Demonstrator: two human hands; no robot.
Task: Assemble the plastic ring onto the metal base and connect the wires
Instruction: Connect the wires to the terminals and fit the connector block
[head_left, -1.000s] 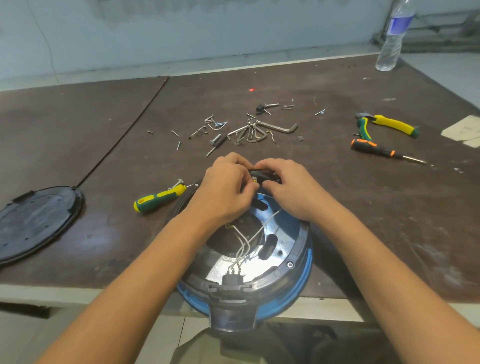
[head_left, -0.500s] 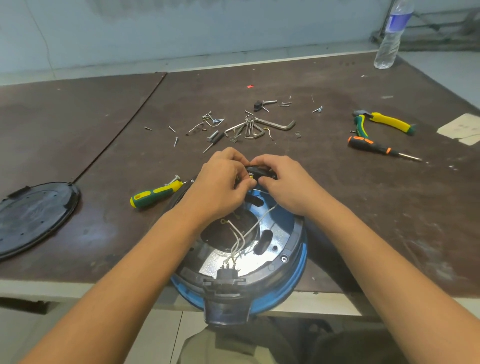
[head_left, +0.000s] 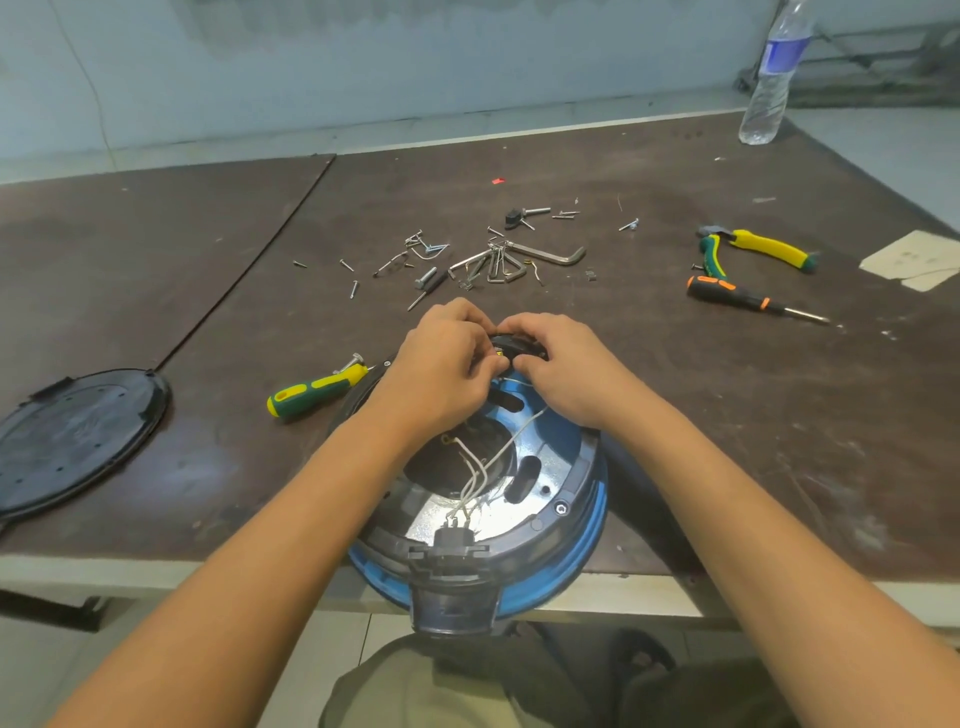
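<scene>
the metal base (head_left: 441, 514) sits at the near edge of the tabletop (head_left: 753, 426); left hand (head_left: 441, 374) and right hand (head_left: 566, 369) both pinch a black connector (head_left: 519, 347) at its far rim, white wires (head_left: 493, 457) running lengthwise toward them.

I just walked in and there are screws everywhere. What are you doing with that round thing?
A person's left hand and right hand pinch a small black part at the far rim of the round metal base, where white wires lead. The black plastic ring sits around the base.
</scene>
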